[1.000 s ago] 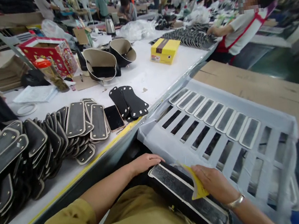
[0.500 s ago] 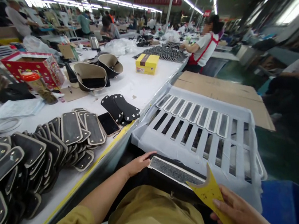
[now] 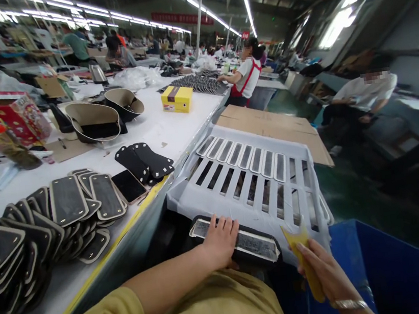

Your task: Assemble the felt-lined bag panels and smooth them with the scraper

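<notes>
Across my lap lies a long black bag-like piece (image 3: 279, 267), with a narrow grey panel (image 3: 257, 243) edged in white on its top. My left hand (image 3: 220, 238) grips it around the middle, fingers over the panel and thumb on the near side. In my right hand (image 3: 319, 261) is a flat yellow scraper (image 3: 310, 272), held upright just off the right end of the black piece. Its tip is blurred. Beyond both hands stands a slatted rack (image 3: 184, 201) wrapped in pale cloth, bearing a row of pale-edged grey strips (image 3: 248, 157).
Left, a white table (image 3: 141, 135) bears heaped dark panels (image 3: 68, 198), a phone (image 3: 128, 185), black cutouts (image 3: 150, 159), open beige-lined pieces (image 3: 95, 123) and a yellow box (image 3: 178, 99). A blue bin (image 3: 375, 243) stands right. Co-workers sit farther off.
My left hand has moved from the left end of the black piece onto its middle. The yellow scraper has swung away from the panel to the right. My view has turned right.
</notes>
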`<state>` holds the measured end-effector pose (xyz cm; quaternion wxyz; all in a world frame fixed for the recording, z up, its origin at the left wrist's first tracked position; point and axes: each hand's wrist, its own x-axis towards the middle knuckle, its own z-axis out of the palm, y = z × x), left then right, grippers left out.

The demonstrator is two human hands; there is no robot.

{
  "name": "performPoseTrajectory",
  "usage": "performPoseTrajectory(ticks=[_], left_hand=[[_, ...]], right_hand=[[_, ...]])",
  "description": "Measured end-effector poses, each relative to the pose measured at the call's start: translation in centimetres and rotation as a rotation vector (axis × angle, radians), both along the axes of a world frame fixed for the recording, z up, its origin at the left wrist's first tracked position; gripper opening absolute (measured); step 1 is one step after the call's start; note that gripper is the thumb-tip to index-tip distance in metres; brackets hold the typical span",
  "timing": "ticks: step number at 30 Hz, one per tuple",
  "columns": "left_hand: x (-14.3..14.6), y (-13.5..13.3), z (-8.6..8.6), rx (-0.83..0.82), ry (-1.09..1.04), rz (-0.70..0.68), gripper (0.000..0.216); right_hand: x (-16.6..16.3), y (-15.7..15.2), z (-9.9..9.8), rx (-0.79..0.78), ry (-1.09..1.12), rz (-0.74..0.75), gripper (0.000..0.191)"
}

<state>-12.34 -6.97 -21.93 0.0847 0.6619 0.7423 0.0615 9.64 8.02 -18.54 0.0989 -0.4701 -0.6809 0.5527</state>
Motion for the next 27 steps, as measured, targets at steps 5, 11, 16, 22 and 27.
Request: performPoseTrajectory(ticks=[5, 11, 16, 22, 27], left_hand=[[1.9, 1.6, 0.1, 0.084, 0.013, -0.044, 0.090], [0.8, 1.4, 1.0, 0.085, 0.033, -0.117, 0.072], [0.5, 1.8, 1.0, 0.066, 0.073, -0.163, 0.069], [1.1, 1.9, 1.5, 0.043, 0.041, -0.143, 0.072], [-2.2, 0.4, 1.4, -0.031, -0.101, -0.200, 0.096]], right_hand=[[-4.7, 2.1, 0.2, 0.201, -0.185, 0.356, 0.038], [-6.5, 1.9, 0.6, 0.213, -0.236, 0.598, 0.035], [-5.4, 2.0, -0.2, 0.178, -0.207, 0.607, 0.038], [-4.9, 1.7, -0.5, 0.168, -0.200, 0.586, 0.038], [-4.8, 2.2, -0.4, 0.093, -0.225, 0.580, 0.041]])
